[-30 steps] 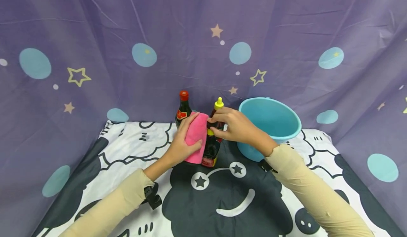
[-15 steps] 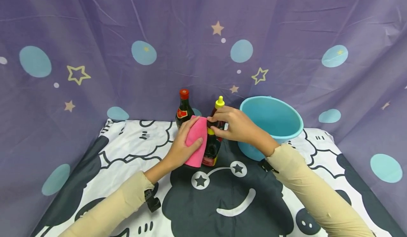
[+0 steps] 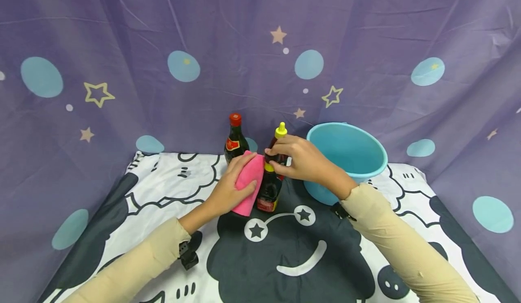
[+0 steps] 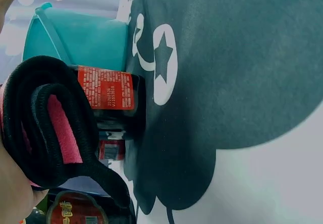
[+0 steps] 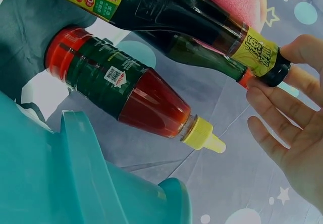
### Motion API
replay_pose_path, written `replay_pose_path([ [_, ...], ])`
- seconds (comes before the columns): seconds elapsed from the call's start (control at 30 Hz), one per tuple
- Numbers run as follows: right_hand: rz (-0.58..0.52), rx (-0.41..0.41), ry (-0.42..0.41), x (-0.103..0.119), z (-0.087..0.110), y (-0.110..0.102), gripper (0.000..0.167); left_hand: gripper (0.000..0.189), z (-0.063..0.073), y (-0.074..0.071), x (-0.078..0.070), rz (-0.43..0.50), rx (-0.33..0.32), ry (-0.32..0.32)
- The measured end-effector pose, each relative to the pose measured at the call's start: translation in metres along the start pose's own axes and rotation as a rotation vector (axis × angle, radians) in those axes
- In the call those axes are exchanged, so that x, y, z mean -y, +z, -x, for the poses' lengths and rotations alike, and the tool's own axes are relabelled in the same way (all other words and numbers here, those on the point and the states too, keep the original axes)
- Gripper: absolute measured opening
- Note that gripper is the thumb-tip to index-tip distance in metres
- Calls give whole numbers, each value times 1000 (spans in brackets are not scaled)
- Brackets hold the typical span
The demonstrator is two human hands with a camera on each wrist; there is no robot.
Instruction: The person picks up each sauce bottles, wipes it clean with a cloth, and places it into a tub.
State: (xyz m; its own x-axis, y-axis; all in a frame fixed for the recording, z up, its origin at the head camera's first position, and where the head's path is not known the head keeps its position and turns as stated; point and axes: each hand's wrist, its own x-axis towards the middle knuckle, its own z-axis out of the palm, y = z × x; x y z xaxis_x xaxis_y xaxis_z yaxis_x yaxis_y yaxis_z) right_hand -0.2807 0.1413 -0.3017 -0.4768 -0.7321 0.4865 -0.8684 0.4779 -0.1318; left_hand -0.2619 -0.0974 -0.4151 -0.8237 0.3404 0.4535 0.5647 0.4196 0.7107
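Note:
My left hand (image 3: pixel 228 192) grips a folded pink cloth (image 3: pixel 249 181) with a dark edge, held against or close to the left side of a dark soy sauce bottle (image 3: pixel 268 190). The left wrist view shows the cloth's rolled layers (image 4: pixel 63 128) end-on. With thumb and fingers, my right hand (image 3: pixel 303 158) pinches the bottle's black cap (image 5: pixel 276 72); the bottle stands upright. Behind it is a red sauce bottle (image 5: pixel 156 103) with a yellow nozzle cap, partly covered by my right hand in the head view. A red-capped dark bottle (image 3: pixel 235 142) stands behind the cloth.
A light blue bucket (image 3: pixel 325 192) stands right of the bottles, close to my right forearm. A cloth with black-and-white cartoon print (image 3: pixel 301 239) covers the table. A purple curtain (image 3: pixel 220 36) hangs directly behind.
My left hand has slid the pink cloth down along the soy sauce bottle's side, and the cloth now tilts more. The right hand keeps its hold on the cap.

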Motion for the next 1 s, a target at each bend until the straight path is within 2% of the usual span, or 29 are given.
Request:
replay_pose_path([
  [0.23, 5, 8, -10, -2, 0, 2, 15, 71, 3, -1, 5, -87, 15, 15],
  [0.47, 15, 16, -29, -2, -1, -1, 19, 71, 8, -3, 8, -190, 34, 16],
  [0.7, 142, 7, -94, -2, 2, 0, 24, 71, 13, -4, 11, -242, 63, 20],
  [1.0, 215, -16, -162, -3, 1, 3, 24, 73, 11, -4, 15, -267, 60, 35],
])
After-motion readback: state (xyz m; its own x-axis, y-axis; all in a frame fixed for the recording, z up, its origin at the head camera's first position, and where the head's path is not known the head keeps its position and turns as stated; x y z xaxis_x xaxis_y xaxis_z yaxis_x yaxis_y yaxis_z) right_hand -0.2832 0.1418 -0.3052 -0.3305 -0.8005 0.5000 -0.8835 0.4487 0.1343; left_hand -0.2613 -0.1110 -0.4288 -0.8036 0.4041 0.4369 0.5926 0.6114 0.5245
